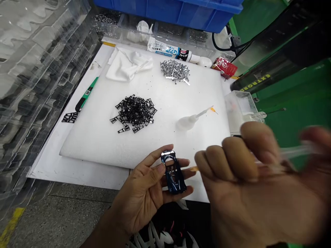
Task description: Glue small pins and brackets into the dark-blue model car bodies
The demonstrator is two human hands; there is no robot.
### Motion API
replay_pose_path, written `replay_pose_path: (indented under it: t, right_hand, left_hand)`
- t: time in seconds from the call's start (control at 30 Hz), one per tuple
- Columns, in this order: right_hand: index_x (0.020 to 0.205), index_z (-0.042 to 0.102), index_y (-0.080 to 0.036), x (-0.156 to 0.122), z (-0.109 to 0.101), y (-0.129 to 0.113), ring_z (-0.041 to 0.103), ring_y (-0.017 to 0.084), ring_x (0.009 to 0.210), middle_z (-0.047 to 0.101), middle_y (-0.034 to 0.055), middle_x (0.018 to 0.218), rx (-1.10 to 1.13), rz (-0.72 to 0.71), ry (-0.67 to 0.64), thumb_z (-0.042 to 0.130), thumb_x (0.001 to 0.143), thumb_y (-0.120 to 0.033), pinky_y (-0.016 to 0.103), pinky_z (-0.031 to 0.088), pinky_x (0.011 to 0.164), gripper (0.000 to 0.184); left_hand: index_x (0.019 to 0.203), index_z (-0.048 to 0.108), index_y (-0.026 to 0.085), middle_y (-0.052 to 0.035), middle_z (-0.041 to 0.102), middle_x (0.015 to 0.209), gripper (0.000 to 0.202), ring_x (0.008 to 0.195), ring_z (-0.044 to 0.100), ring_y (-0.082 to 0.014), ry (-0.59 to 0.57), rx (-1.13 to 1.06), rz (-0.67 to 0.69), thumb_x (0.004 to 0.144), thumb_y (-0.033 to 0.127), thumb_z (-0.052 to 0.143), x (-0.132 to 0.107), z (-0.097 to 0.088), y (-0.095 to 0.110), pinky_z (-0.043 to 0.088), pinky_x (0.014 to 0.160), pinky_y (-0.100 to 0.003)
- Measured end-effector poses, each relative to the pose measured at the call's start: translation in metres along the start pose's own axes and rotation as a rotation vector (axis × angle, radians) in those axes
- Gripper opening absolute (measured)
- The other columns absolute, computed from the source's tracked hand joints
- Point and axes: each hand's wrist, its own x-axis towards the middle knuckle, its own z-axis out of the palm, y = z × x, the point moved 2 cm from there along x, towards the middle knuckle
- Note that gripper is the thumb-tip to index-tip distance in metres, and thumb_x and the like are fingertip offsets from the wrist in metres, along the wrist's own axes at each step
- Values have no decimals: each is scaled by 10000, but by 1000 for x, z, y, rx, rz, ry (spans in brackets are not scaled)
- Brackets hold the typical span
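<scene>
right, going left to right: a small stack of flat black plastic frames (69, 117) lies on a white board (77, 172), just beside a green-and-black utility knife (86, 94). a white foam sheet (85, 144) sits on the board, carrying a crumpled white cloth (128, 63) and a loose heap of black plastic frames (133, 113). beyond that heap is a pile of small silver metal parts (175, 70), with a white-and-blue glue tube (168, 51) behind it. my left grip (141, 196) is closed around a glossy dark blue toy car body (173, 172), pinching it between thumb and fingers just off the foam's near edge. a translucent squeeze bottle with a thin nozzle (187, 122) lies on the foam. my right grip (258, 182) is curled and pressed together on a blurred clear applicator (292, 153), though the motion blur hides the exact hold.
</scene>
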Motion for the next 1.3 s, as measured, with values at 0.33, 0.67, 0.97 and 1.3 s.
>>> replay_pose_path:
  t: [0.33,0.67,0.97,1.3]
  right_hand:
    - [671,512,-196,1,0,27,265,102,387,289,-64,456,-112,-91,-17,396,915,-458,288,355,433,376]
    - [635,534,-174,3,2,31,311,87,412,324,-56,488,-69,-114,-56,440,911,-417,267,392,457,380]
    - [659,541,-164,-2,-1,30,309,75,413,321,-63,504,-136,-169,28,402,956,-390,270,397,487,398]
    - [642,513,-169,-4,-6,28,305,73,410,309,-55,490,-110,-159,75,484,936,-430,268,401,495,395]
  left_hand:
    - [1287,638,224,-61,747,1107,344,950,756,-158,57,-41,-6,977,96,558,0,1,1,685,869,-388]
    - [1306,625,211,-85,734,1131,354,916,746,-148,82,-27,-15,972,105,570,0,3,1,685,838,-349]
    - [1272,644,213,-58,745,1066,330,928,748,-147,72,-36,-6,972,97,570,-1,4,2,682,862,-354]
    - [1294,629,222,-68,745,1079,350,900,743,-131,97,-18,-7,969,103,578,1,4,1,681,839,-331]
